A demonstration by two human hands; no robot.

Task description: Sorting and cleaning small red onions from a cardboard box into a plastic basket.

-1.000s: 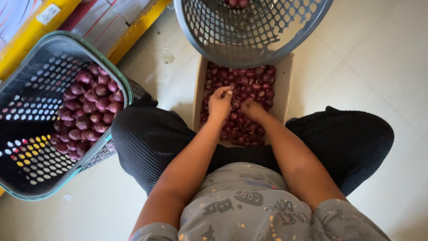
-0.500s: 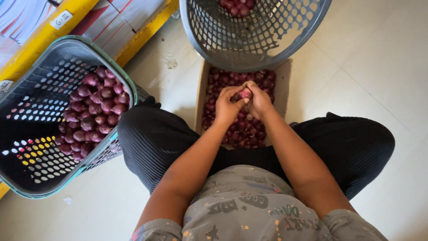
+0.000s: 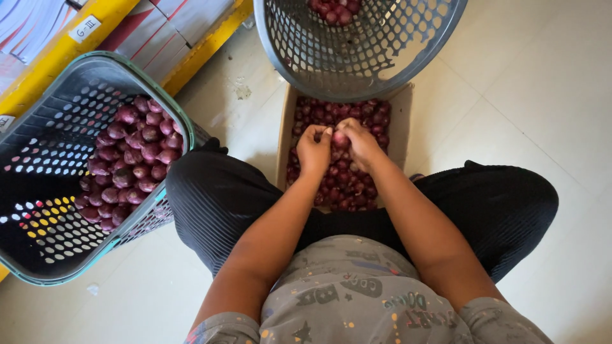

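**One red onion held between both hands over the box**

A small red onion (image 3: 338, 139) is held above the cardboard box (image 3: 403, 121) of loose onions, between the knees. It is pinched from both sides: the left hand (image 3: 313, 151) is curled against one flank, the right hand (image 3: 361, 144) against the other, fingers closed nearly together with only the bulb between them. The onion is judged light, firm and round, with dry papery skin that is likely to flake and slide; the flanks are best taken, not the tips. A rectangular basket (image 3: 38, 191) of onions is noted at left, a round grey basket (image 3: 357, 64) beyond the box.
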